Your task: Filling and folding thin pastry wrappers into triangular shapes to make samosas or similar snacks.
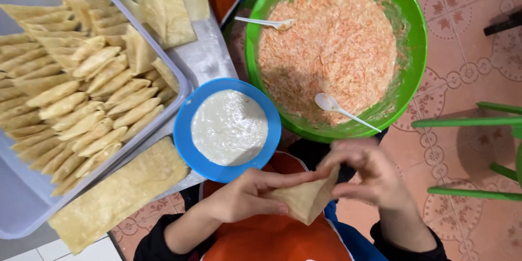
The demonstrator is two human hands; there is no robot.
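Tray (pixel 22 217): large pale rectangular tray at the person's left, its raised rim running close to the blue bowl; packed with rows of finished pastry rolls (pixel 103 106), with flat wrapper sheets lying across its near and far edges. Little bare room left inside.
Green bowl (pixel 416 32): wide plastic bowl ahead and to the right, holding pale orange shredded filling (pixel 331 43); two white plastic spoons (pixel 342 110) rest in it, one at the near side, one at the far rim.
Blue bowl (pixel 190 136): smaller, between tray and green bowl, touching or nearly touching both, filled with white paste (pixel 228 125).
Floor (pixel 467 65): patterned tile, open to the right up to a green chair frame (pixel 473 122); this looks like the freest side for moving.
Wrapper (pixel 304 198): thin tan pastry sheet, folded into a cone or triangle, held over the lap just below the two bowls. It looks light, soft and easily torn; best taken by its folded edges and corners, with gentle pinching, not by the open top.
Left hand (pixel 247 196): partly closed, fingers laid along the wrapper's upper edge, thumb beneath.
Right hand (pixel 370 176): curled, fingertips pinching the wrapper's upper right corner.
Room near hands: tight ahead, where both bowl rims sit close; clearer toward the body.
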